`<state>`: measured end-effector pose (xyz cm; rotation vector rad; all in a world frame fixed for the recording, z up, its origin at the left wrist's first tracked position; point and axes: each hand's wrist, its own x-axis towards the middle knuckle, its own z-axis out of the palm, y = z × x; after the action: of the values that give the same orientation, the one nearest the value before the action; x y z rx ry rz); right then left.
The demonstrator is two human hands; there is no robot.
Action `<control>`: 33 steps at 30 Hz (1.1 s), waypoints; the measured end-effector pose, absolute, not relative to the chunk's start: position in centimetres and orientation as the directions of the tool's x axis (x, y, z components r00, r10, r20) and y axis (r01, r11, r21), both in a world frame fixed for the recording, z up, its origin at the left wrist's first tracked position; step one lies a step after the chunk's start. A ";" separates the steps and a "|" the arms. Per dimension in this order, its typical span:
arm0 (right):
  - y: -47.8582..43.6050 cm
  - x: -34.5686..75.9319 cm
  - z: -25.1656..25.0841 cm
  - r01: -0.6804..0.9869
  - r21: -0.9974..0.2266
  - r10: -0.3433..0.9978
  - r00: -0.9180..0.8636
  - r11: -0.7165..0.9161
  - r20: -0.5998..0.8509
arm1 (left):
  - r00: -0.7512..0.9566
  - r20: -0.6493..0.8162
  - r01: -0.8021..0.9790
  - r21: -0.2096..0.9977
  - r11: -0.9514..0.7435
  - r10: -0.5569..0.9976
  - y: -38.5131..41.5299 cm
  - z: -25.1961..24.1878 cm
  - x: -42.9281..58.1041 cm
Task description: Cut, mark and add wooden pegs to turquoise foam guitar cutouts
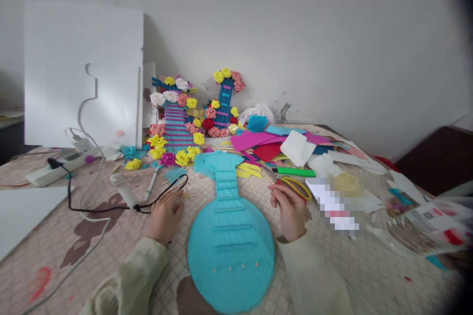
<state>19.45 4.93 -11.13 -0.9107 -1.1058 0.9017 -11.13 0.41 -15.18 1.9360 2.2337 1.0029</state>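
Observation:
A turquoise paper-covered guitar shape (244,285) lies on the table between my hands, its neck pointing away from me. Raised bars cross its neck and body, and several small pale pegs stand in a row near its lower part. My left hand (165,215) rests left of the neck with curled fingers, close to a black cable and thin wooden sticks; its grip is hidden. To the right, my right hand (290,210) has thumb and fingertips pressed together, and anything between them is too small to name. Scissors with yellow handles (296,187) lie just behind it.
Left stand a white glue gun (123,191), a pen (152,183) and a power strip (55,170) with cables. Two flower-trimmed craft pieces (176,120) lean at the back. Coloured paper (254,140), a green cutter (295,172) and a plastic bag (424,226) lie right.

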 end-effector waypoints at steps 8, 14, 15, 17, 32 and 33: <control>4.7 19.7 -10.8 -0.101 -0.945 0.943 0.153 0.312 0.295 | -0.225 0.373 0.877 0.479 0.021 0.900 0.4 -15.2 -11.0; 4.7 19.6 -10.7 -0.051 -0.956 0.955 0.096 0.288 0.282 | -0.217 0.386 0.882 0.471 0.011 0.897 0.1 -14.9 -10.8; 4.7 19.5 -10.7 -0.045 -0.958 0.956 0.094 0.284 0.279 | -0.220 0.387 0.884 0.468 0.015 0.895 0.1 -14.9 -10.8; 4.6 19.4 -10.7 -0.044 -0.959 0.956 0.096 0.281 0.276 | -0.236 0.390 0.888 0.458 0.035 0.890 0.1 -14.7 -10.6; 4.2 19.4 -11.1 -0.047 -0.956 0.954 0.094 0.291 0.286 | -0.293 0.347 0.902 0.408 0.137 0.891 0.2 -13.7 -9.5; 4.3 19.4 -11.1 -0.043 -0.956 0.954 0.093 0.289 0.284 | -0.291 0.348 0.902 0.411 0.134 0.891 0.2 -13.7 -9.5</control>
<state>19.41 4.28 -11.11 -0.9933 -1.2299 0.9592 -9.52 0.16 -13.72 1.8813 2.3800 0.8854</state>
